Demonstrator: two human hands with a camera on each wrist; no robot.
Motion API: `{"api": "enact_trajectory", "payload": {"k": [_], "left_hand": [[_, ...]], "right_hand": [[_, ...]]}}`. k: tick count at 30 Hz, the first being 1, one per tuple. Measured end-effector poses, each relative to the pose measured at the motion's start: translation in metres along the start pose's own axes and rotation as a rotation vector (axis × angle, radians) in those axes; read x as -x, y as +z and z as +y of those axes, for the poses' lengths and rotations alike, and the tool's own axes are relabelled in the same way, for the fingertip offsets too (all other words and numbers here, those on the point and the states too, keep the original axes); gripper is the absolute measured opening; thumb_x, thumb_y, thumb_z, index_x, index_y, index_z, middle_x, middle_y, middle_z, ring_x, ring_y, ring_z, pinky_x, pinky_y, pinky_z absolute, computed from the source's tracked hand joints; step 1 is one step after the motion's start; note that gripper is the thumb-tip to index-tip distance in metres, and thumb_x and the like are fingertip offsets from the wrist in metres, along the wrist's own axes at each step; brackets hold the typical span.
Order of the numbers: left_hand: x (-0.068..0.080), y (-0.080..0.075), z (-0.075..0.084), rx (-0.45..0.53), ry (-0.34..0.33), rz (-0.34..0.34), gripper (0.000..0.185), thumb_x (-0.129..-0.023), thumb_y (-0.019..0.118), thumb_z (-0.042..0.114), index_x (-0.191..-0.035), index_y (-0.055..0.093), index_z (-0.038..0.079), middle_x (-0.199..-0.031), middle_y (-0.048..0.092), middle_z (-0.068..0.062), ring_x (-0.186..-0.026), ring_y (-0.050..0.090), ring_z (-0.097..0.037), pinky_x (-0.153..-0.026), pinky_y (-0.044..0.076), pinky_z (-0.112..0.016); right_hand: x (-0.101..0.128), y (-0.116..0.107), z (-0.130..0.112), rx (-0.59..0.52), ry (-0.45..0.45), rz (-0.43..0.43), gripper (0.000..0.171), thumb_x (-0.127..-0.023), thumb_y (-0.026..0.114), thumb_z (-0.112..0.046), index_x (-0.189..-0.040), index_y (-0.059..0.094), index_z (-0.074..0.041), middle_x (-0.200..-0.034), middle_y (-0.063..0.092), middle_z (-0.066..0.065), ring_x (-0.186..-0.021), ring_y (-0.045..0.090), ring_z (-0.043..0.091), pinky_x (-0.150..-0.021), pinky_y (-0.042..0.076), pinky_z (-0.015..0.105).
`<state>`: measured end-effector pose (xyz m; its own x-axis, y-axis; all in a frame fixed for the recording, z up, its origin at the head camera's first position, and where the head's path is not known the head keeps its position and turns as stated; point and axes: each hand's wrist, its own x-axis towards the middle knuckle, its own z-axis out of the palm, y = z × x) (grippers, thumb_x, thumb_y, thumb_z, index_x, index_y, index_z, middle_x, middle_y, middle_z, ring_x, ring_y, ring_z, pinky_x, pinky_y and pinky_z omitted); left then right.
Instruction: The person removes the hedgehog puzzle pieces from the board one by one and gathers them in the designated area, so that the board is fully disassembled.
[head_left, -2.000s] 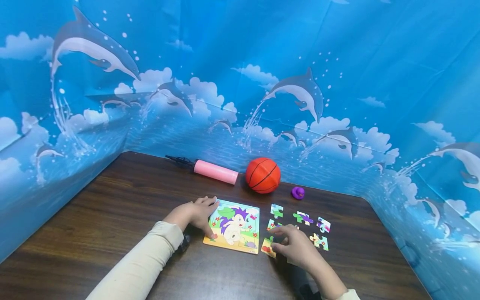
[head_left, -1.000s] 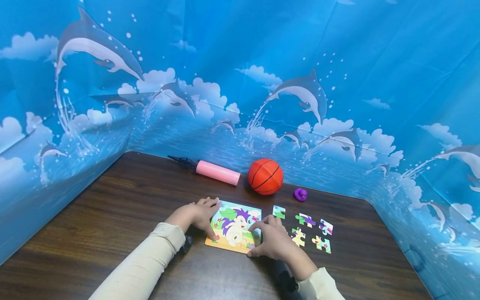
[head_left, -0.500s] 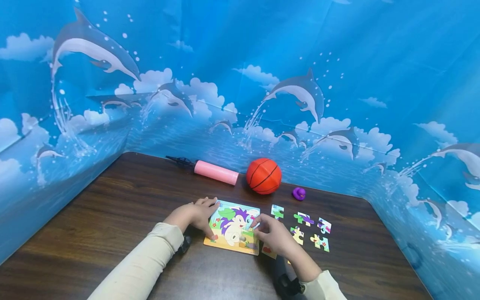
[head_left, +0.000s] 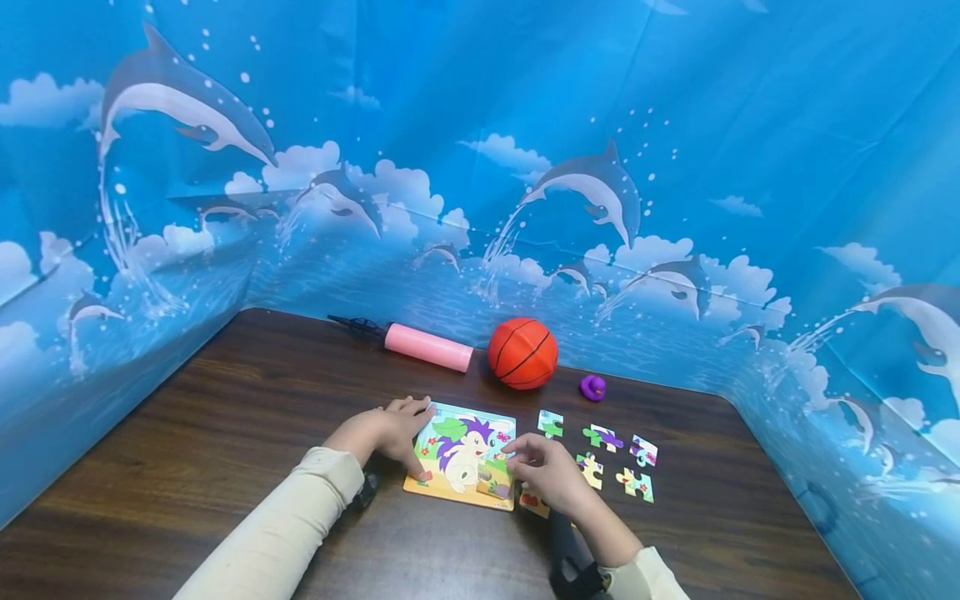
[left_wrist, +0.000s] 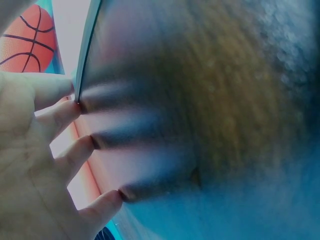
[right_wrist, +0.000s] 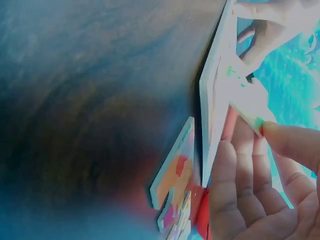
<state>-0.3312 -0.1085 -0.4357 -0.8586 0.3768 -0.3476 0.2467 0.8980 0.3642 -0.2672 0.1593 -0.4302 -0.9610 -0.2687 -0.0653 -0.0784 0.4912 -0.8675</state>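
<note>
A puzzle board [head_left: 465,492] with a purple hedgehog picture lies flat on the table. My left hand [head_left: 386,429] rests at its left edge with fingers spread; in the left wrist view the fingertips touch the tabletop beside the board. Over the board's right side, my right hand [head_left: 551,475] pinches a jigsaw piece [right_wrist: 245,104] between thumb and fingers. The piece is tilted, and glare washes out most of its picture. Close to the board's right edge lies another jigsaw piece [head_left: 534,502], partly covered by the right hand.
Several loose pieces, such as a green-and-purple jigsaw piece [head_left: 602,437], lie to the right. Along the back are a pink pump [head_left: 427,347], an orange basketball [head_left: 523,353] and a purple rubber duck [head_left: 592,387]. A blue dolphin curtain [head_left: 480,225] surrounds the table.
The right hand has moved left from the loose pieces to the board's right side, and its fingers have lifted slightly off the board since a second ago. The left hand has stayed put.
</note>
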Motion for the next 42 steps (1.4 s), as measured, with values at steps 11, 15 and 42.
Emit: {"api": "enact_trajectory", "payload": {"k": [11,15,42], "left_hand": [[0.013,-0.008,0.009,-0.004,0.018,0.013,0.106,-0.073,0.087,0.045,-0.155,0.031,0.008,-0.164,0.019,-0.013,-0.15,0.012,-0.038,-0.115,0.013,-0.065],[0.017,-0.009,0.011,-0.005,0.026,0.019,0.106,-0.073,0.086,0.045,-0.155,0.031,0.007,-0.163,0.02,-0.015,-0.149,0.012,-0.039,-0.115,0.015,-0.066],[0.022,-0.003,0.001,0.059,-0.022,0.023,0.1,-0.073,0.089,0.029,-0.153,0.035,0.005,-0.161,0.022,-0.021,-0.148,0.015,-0.043,-0.113,0.021,-0.066]], "right_hand": [[0.036,-0.054,0.022,-0.149,0.128,0.069,0.033,-0.098,0.063,-0.015,-0.122,0.065,0.007,-0.115,0.068,0.014,-0.091,0.068,0.02,-0.077,0.059,0.041],[0.06,-0.082,0.041,-0.074,0.205,0.152,0.031,-0.097,0.063,-0.013,-0.12,0.066,0.008,-0.118,0.067,0.018,-0.093,0.067,0.019,-0.075,0.059,0.039],[0.083,-0.115,0.079,0.28,0.321,0.279,0.026,-0.097,0.061,-0.012,-0.118,0.067,0.003,-0.108,0.07,0.016,-0.093,0.067,0.029,-0.072,0.056,0.045]]}}
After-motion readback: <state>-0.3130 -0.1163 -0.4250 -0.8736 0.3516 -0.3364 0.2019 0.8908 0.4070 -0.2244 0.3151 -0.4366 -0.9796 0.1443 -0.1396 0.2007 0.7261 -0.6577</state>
